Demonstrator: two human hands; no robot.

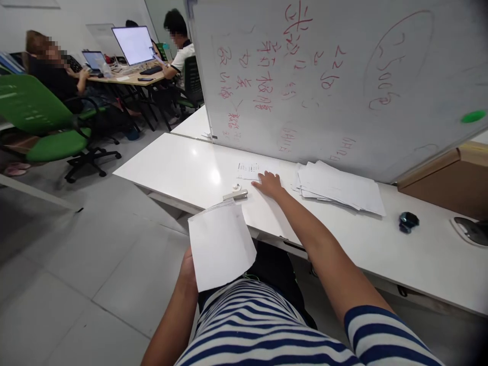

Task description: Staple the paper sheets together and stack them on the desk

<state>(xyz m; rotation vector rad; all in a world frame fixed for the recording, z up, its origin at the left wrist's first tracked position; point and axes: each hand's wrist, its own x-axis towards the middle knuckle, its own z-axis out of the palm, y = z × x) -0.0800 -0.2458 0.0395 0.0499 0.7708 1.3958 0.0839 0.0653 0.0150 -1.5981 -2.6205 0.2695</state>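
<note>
Left hand (188,267) holds papers (223,246); right hand (270,184) reaches a sheet (247,171) (printed).

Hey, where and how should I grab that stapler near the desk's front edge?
Probably pinch the stapler across its middle, coming from above and the right with your right hand. It's long and narrow, lying roughly crosswise to you; in this view, the sheets in your left hand crowd its near side, and a small white item sits just beyond it.
</note>
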